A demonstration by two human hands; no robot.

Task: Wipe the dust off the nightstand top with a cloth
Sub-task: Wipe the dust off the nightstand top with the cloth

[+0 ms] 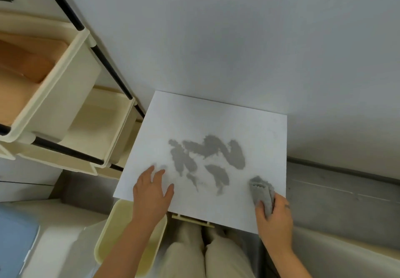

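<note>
The white nightstand top (255,130) stands against the wall, seen from above. Grey dust patches (207,154) cover its middle. My right hand (273,219) grips a bunched grey cloth (260,191) at the front right corner of the top, the cloth's end lying on the surface just right of the dust. My left hand (151,193) rests flat on the front left corner with fingers spread, left of the dust.
A cream shelf rack with black rods (71,113) and bins stands to the left, close to the nightstand. A pale yellow bin (121,230) sits on the floor below my left arm. A drawer handle (192,220) shows under the front edge. My legs are in front.
</note>
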